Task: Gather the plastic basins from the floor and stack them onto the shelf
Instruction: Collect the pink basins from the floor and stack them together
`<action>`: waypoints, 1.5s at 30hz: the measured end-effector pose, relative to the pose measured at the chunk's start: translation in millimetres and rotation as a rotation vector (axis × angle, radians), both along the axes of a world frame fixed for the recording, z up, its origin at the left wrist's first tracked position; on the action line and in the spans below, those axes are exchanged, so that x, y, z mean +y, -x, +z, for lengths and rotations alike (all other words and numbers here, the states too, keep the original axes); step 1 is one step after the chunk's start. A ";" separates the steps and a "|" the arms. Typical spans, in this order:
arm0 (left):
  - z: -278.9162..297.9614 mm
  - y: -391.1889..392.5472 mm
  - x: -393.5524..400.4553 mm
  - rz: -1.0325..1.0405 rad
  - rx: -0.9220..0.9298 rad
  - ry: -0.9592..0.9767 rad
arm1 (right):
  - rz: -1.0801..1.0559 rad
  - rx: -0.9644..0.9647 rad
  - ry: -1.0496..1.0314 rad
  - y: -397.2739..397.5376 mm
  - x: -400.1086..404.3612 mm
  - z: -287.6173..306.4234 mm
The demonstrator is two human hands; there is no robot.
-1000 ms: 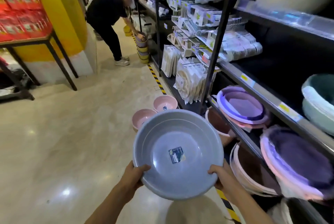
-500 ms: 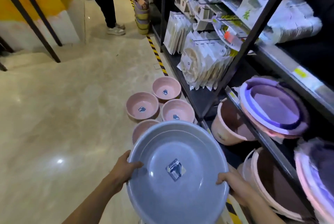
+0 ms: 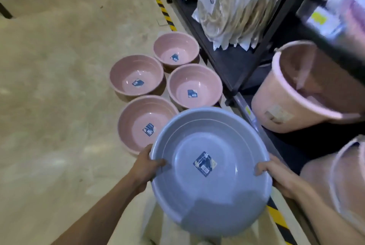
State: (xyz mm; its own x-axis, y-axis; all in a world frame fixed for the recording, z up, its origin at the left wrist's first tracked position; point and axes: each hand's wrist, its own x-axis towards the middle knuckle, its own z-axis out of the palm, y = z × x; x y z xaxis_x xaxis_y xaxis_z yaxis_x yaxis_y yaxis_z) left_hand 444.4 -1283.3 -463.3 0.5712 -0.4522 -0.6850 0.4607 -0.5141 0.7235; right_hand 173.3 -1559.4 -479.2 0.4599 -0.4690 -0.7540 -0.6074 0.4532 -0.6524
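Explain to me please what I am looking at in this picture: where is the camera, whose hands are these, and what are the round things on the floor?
There is no machine here. The camera sits on a person's head and looks forward and down, so you see that person's own two bare arms reaching out from the bottom edge. The left hand and the right hand grip opposite sides of the rim of a large round grey-blue plastic basin, held above the floor, with a sticker label in its middle. Beyond it, four smaller round pink plastic basins stand open side up, close together on the pale shiny floor, each with a label inside. On the right is a dark metal shelf with a pink plastic bucket tilted on a low level and hanging goods in clear packets above. A yellow-black striped tape runs along the shelf's foot.
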 end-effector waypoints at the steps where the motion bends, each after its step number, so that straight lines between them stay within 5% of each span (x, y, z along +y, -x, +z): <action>1: -30.7 1.6 -7.3 -0.006 0.002 -0.001 | 0.004 -0.001 0.001 2.8 -5.5 -29.5; 7: -187.7 8.6 -35.5 -0.054 0.015 0.012 | 0.032 -0.002 0.041 17.2 -20.5 -165.6; 14: -266.4 16.7 -50.8 -0.086 0.004 0.048 | 0.060 0.052 0.138 29.7 -33.6 -240.5; 27: -263.8 7.9 -52.3 -0.154 0.043 0.061 | -0.045 0.120 0.106 30.1 -19.1 -240.4; 32: -252.7 -8.3 -40.9 -0.170 0.024 0.048 | -0.046 0.101 0.318 8.8 -29.1 -224.8; 37: -228.1 -59.8 -4.5 -0.040 -0.168 0.003 | 0.097 0.016 0.722 -76.8 -41.0 -184.1; 45: -204.1 -151.4 71.2 0.289 -0.417 -0.140 | 0.519 -0.038 0.819 -256.6 9.8 -169.9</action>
